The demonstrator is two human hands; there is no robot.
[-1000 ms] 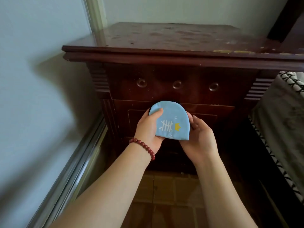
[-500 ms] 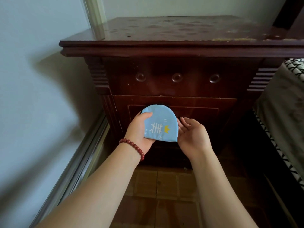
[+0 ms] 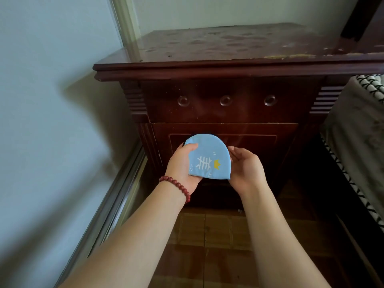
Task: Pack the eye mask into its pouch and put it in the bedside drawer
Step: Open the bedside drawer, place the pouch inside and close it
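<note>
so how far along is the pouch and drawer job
Packing looks done: the light blue half-round fabric pouch shows only a dark edge at its rim, no mask outside. The left hand grips it; the right hand cups its edge. Left: the dark wooden bedside cabinet's drawer is still closed.

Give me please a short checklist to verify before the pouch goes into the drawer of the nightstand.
1. Pouch held securely: ok. The left hand grips the blue pouch, thumb on its front.
2. Right hand free for the drawer: not ok, its fingers rest against the pouch edge.
3. Eye mask fully inside: cannot tell; a dark rim shows along the curved top edge.
4. Top drawer open: not ok, it is shut.
5. Knobs reachable: ok, the middle knob is uncovered.
</note>
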